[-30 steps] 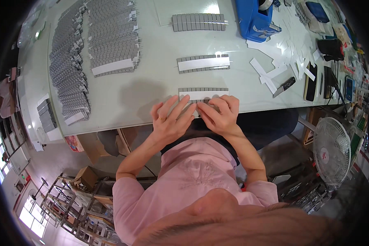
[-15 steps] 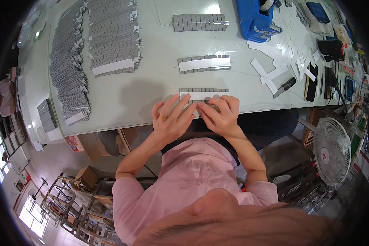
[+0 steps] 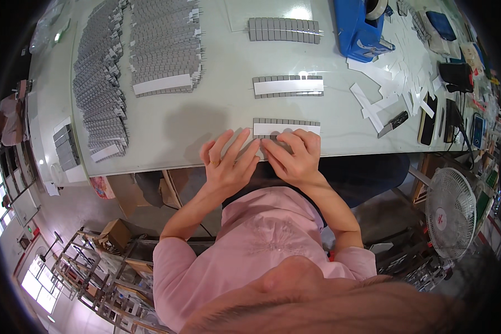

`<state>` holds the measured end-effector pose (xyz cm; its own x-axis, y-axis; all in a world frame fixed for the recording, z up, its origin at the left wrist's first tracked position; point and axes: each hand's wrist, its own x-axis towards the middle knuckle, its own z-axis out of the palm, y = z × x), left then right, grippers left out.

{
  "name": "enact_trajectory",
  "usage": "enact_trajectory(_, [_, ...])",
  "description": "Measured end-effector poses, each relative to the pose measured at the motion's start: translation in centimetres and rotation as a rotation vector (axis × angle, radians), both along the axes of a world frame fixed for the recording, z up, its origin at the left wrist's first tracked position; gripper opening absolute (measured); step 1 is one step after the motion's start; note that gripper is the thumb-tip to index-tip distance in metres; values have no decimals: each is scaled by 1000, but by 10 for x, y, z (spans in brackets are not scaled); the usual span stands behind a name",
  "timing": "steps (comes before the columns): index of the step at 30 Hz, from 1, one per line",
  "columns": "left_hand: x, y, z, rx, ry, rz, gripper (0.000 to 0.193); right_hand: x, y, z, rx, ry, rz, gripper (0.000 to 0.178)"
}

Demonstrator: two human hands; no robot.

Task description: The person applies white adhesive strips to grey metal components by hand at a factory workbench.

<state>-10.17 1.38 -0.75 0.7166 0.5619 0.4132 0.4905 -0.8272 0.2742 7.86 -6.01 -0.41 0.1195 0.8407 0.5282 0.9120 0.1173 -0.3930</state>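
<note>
At the table's near edge lies a row of grey blocks (image 3: pixel 284 121) with a white paper strip (image 3: pixel 295 129) along it. My right hand (image 3: pixel 296 158) is bent over this row, its fingertips on the strip and the near edge. My left hand (image 3: pixel 228 162), a ring on one finger, is beside the row's left end with its fingers spread. Its forefinger comes close to the right hand's. The fingers hide part of the near edge. Farther back lie a second row of blocks with a white strip (image 3: pixel 288 87) and a bare grey row (image 3: pixel 284 30).
Many similar rows (image 3: pixel 164 55) are stacked at the left. At right stand a blue tape dispenser (image 3: pixel 359 33), white paper strips (image 3: pixel 381 104), a knife (image 3: pixel 393 123) and a phone (image 3: pixel 427 119). A fan (image 3: pixel 451 214) stands beyond the table's right side.
The view has shifted, so the table's things appear farther right. Both hands have slid left along the near row, and the left fingertips have come off its left end.
</note>
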Motion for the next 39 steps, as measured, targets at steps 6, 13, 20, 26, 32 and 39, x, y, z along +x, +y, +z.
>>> enact_trajectory(6, [4, -1, -1, 13, -6, -4, 31, 0, -1, -3, 13, -3, -9, 27])
enact_trajectory(13, [7, 0, -3, 15, -5, 4, 34, 0, 0, -5, 30, -3, -38, 21])
enact_trajectory(20, [2, -1, 0, 5, -11, 11, 30, -4, 3, -2, 13, 9, -6, 27])
enact_trajectory(26, [2, -1, -1, -16, 13, 20, 31, -4, 4, -6, 12, 4, -6, 27])
enact_trajectory(32, [4, -1, 0, -25, 7, 13, 32, -1, 3, -1, -23, -8, -9, 29])
enact_trajectory(39, [-4, 25, 28, -45, -82, 15, 32, 112, 37, 46, 158, -123, -427, 25])
